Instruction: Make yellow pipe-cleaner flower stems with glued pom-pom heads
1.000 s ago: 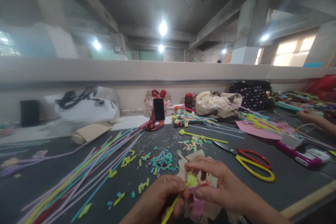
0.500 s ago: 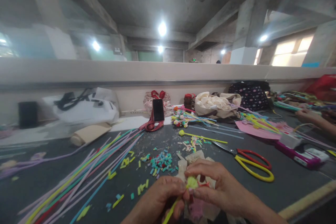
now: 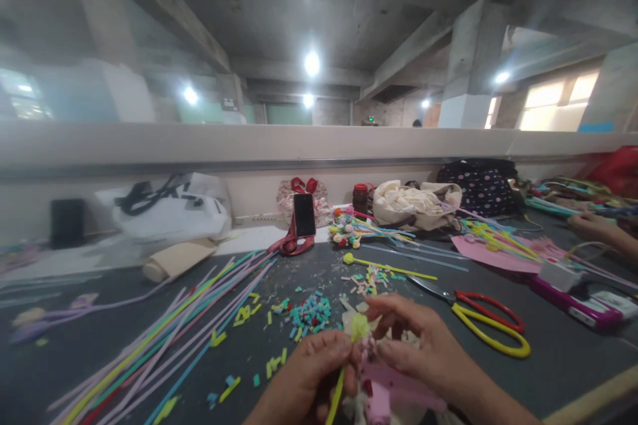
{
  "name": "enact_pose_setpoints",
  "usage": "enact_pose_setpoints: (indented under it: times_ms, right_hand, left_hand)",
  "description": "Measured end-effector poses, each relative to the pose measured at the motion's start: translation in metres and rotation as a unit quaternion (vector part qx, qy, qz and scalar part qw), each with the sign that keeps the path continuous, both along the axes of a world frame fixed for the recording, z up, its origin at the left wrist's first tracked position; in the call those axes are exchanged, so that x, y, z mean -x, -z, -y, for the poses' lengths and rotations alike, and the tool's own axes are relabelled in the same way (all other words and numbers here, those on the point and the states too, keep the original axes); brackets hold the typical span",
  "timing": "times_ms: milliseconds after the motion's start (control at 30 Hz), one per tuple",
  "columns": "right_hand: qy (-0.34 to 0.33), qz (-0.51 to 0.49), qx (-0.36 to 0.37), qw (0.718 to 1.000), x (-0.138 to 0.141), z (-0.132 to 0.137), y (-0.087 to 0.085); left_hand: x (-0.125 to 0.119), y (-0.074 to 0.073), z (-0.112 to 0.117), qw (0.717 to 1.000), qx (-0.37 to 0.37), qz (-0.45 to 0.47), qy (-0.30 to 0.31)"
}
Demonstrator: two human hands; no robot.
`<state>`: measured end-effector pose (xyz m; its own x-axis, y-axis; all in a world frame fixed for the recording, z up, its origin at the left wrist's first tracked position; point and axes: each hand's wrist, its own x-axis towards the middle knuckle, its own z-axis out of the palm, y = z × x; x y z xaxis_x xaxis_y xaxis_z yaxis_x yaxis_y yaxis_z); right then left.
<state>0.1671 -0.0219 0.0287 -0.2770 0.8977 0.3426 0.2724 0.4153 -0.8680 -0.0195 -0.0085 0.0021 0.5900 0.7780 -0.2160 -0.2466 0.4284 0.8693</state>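
We log: left hand [image 3: 309,378] pinching yellow-green pipe cleaner [image 3: 335,400] — stem near-upright | right hand [image 3: 423,355] nips its fuzzy tip [image 3: 359,327], just above left thumb.

Both hands sat low in the middle of the view, their fingertips almost touching. The left hand [image 3: 306,372] stood at the bottom edge with its back turned up, thumb and forefinger pinched together at the tips. The right hand [image 3: 423,345] lay angled in from the lower right, its forearm running off toward the corner (only part of it showed). Its fingers were curled inward in a tight pinch.
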Motion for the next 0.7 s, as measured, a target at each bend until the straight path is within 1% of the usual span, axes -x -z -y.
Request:
enact_pose_setpoints:
  times_ms: [67, 133, 233, 333, 367, 433, 467, 533, 633, 700]
  right_hand:
    - [0.024, -0.049, 0.045, 0.998, 0.002, -0.002, 0.004]
    - [0.021, -0.090, 0.098, 0.991, 0.006, -0.002, 0.010]
    - [-0.017, -0.124, 0.159, 0.979, 0.018, 0.000, 0.020]
    - [-0.067, -0.131, 0.215, 0.965, 0.034, 0.003, 0.027]
    - [-0.080, -0.126, 0.225, 0.963, 0.039, 0.004, 0.028]
    - [-0.089, -0.122, 0.223, 0.963, 0.046, 0.004, 0.028]
    - [-0.088, -0.125, 0.222, 0.963, 0.049, 0.004, 0.027]
    - [-0.080, -0.141, 0.245, 0.956, 0.053, 0.004, 0.026]
    - [-0.056, -0.167, 0.289, 0.941, 0.055, 0.004, 0.025]
    - [-0.035, -0.166, 0.284, 0.944, 0.055, 0.004, 0.025]
  left_hand:
    - [-0.001, -0.005, 0.001, 0.999, 0.013, 0.014, -0.045]
    - [-0.002, -0.008, 0.003, 0.997, 0.019, 0.025, -0.072]
    - [-0.003, -0.008, 0.003, 0.995, 0.018, 0.047, -0.086]
    - [-0.004, 0.000, 0.000, 0.993, 0.017, 0.049, -0.107]
    - [-0.004, 0.004, -0.002, 0.992, 0.017, 0.043, -0.113]
    - [-0.006, 0.011, -0.005, 0.993, 0.014, 0.036, -0.116]
    - [-0.007, 0.014, -0.006, 0.993, 0.012, 0.036, -0.111]
    - [-0.008, 0.017, -0.006, 0.994, 0.001, 0.042, -0.104]
    - [-0.009, 0.013, -0.003, 0.994, -0.008, 0.046, -0.100]
    - [-0.008, 0.006, -0.001, 0.994, -0.002, 0.029, -0.108]
